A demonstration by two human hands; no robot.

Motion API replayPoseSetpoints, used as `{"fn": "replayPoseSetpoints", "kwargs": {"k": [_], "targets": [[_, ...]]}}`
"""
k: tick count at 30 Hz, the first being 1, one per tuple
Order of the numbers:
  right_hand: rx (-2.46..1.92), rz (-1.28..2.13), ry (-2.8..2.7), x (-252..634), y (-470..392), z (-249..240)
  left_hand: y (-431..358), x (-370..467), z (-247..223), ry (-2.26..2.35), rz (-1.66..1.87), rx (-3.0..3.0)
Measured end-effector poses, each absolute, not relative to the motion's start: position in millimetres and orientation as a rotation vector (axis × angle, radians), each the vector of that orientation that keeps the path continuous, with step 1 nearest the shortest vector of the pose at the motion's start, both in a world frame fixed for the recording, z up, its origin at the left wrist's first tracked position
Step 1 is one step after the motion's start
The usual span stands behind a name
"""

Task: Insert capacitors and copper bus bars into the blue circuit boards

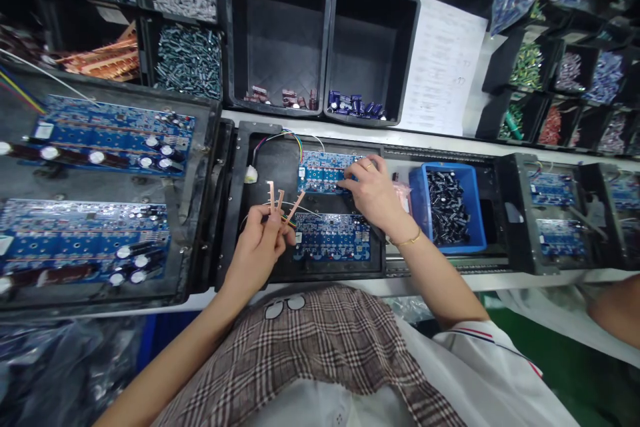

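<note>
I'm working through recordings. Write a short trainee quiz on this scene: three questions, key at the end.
1. Which hand holds the flat, copper-coloured strips?
2. True or false: the rectangular blue plastic bin is filled with red parts.
3. The right hand is at:
A) the white printed paper sheet
B) the farther blue rectangular circuit board in the middle black tray
C) a deep black plastic bin

Key: 1. Left hand. 2. False: black cylindrical components. 3. B.

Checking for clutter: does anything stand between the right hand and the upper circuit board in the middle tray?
Nothing visible does; the right hand is at the upper circuit board, covering part of its right end.
</note>
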State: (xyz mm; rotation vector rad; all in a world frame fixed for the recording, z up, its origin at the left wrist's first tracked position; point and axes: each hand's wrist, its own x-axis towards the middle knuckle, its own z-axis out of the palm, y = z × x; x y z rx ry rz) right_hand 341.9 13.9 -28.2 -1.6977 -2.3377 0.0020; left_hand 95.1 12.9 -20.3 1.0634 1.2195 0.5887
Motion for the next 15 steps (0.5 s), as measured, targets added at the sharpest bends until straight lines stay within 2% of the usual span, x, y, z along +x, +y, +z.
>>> {"fn": "replayPoseSetpoints", "kwargs": {"k": [4,8,12,15], "targets": [[-1.479,0.043,-2.301,313,-10,3,10,99,-6,1.062,0.463,0.821],[-1.233,0.285,-2.245,297,-37,19,3,99,5,0.882,0.293,0.650],[-1.376,0.795,-1.628,285,-57,11,-11,100,3,0.967,0.507,0.878],[-1.287,1.044,-1.230,271,-65,6,-22,103,0,0.865,0.499,1.070]]}}
